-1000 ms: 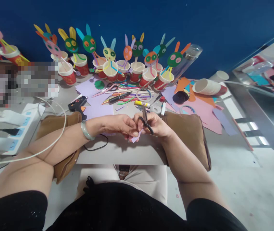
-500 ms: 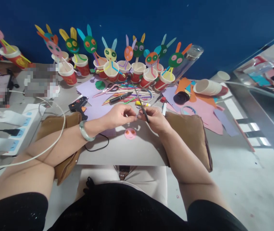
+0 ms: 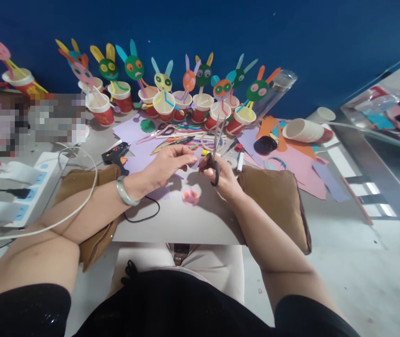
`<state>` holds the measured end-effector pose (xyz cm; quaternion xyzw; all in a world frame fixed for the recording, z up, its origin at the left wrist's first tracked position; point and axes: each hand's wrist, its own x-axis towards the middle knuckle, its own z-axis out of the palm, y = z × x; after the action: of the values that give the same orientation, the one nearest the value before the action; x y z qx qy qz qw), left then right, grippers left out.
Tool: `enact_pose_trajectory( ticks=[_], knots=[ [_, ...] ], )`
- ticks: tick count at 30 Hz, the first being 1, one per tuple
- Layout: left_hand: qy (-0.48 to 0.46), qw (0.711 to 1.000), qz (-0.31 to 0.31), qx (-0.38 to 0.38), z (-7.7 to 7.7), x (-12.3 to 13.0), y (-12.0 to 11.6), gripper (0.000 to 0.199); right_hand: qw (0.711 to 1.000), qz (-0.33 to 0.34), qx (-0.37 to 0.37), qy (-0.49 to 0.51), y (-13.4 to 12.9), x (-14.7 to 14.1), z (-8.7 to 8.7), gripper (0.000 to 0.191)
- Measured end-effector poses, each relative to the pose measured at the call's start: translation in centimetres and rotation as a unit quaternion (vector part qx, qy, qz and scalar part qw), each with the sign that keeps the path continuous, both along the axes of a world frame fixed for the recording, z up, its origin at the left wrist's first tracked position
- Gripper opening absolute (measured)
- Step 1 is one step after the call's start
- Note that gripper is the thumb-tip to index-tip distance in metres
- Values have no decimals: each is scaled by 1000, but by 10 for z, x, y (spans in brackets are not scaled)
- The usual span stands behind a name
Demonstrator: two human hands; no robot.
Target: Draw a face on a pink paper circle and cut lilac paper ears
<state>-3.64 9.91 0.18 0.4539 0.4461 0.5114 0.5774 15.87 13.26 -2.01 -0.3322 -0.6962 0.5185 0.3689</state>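
My right hand (image 3: 224, 178) grips black-handled scissors (image 3: 216, 159), their blades parted and pointing away from me. Opposite it, my left hand (image 3: 172, 163) pinches a small piece of purple paper (image 3: 196, 159) between thumb and fingers. The paper lies just left of the scissors, and fingers hide part of it. On the table below both hands rests a round pink paper face (image 3: 190, 197) with orange eyes, untouched. Beyond my hands spreads a pile of coloured sticks (image 3: 189, 133).
Paper cups with rabbit figures (image 3: 164, 105) line the blue wall. A glue gun (image 3: 115, 153) lies left of my hands; brown cushions (image 3: 273, 201) sit under both forearms. At right are coloured paper sheets (image 3: 298, 164), stacked cups (image 3: 305, 130) and black tape (image 3: 265, 145). A power strip (image 3: 34, 187) stands at left.
The scissors have swung from lying back across my right hand to pointing forward with their blades apart. My hands have moved slightly apart, and the purple paper now shows between them.
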Motion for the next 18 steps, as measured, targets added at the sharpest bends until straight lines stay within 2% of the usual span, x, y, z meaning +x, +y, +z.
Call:
enact_pose_trajectory(
  ticks=[4,8,13,18],
  knots=[
    [-27,999,17,2,2,1,0,20,995,62,30,-70,-4,-2,-3,73],
    [-31,999,28,19,-1,2,2,20,991,100,26,-90,-8,-6,-4,73],
    [-23,999,35,20,-3,1,2,20,990,100,16,-96,-10,-8,-3,69],
    [-17,999,29,15,-2,1,1,21,990,91,13,-106,-9,-8,-3,73]
  ],
)
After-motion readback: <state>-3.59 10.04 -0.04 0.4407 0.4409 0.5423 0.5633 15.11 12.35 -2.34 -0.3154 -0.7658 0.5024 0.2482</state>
